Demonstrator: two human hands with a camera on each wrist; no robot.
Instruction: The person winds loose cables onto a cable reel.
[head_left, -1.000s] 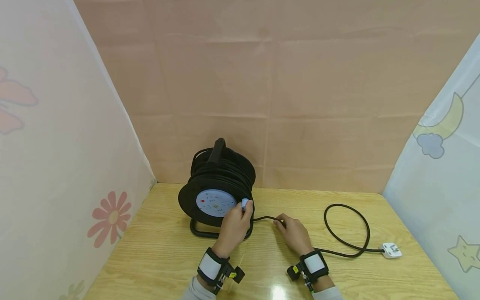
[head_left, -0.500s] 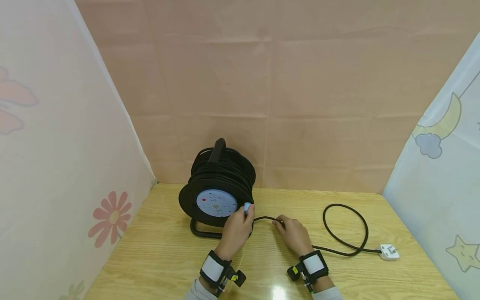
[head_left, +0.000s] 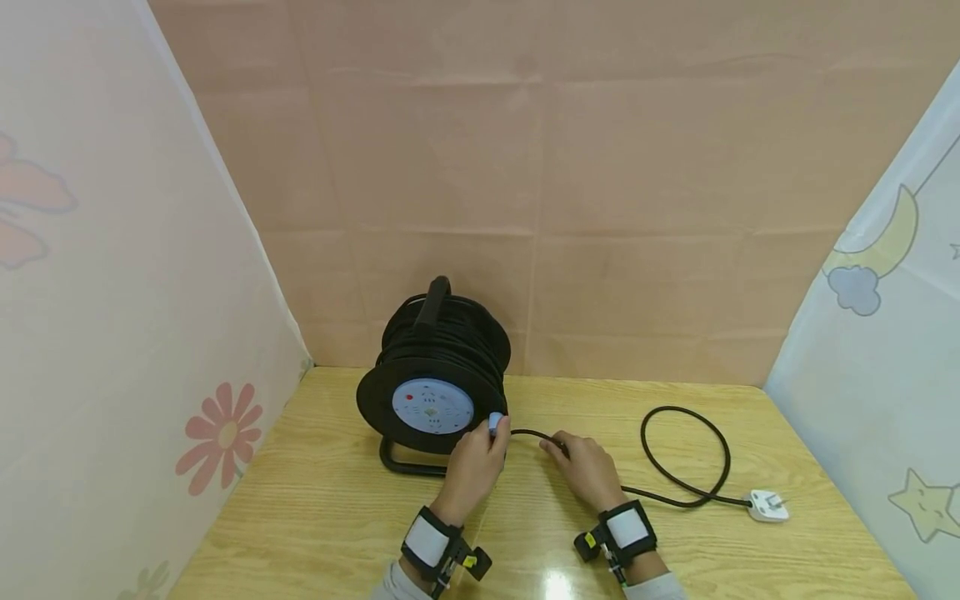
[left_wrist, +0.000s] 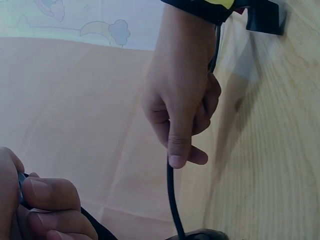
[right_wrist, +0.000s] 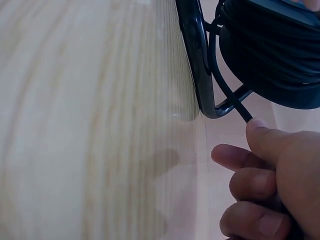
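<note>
The cable reel [head_left: 435, 371] stands on the wooden worktop [head_left: 322, 517], left of the middle, near the brown backdrop [head_left: 630, 208]. It is black, wound thickly with black cord [head_left: 457, 343], with a handle [head_left: 432, 304] above and a tubular frame [head_left: 412, 469] below. Its front carries a round, pale blue panel [head_left: 432, 412] with one red dot [head_left: 409, 397] and dark slots, perhaps socket holes, but these are too small to be sure. Of the hands, the left hand [head_left: 476, 467] has curled fingers around the pale blue knob [head_left: 495, 421]; the right hand [head_left: 588, 468] pinches the loose cord [head_left: 531, 432], which makes one loop and ends in a white plug [head_left: 767, 506].
</note>
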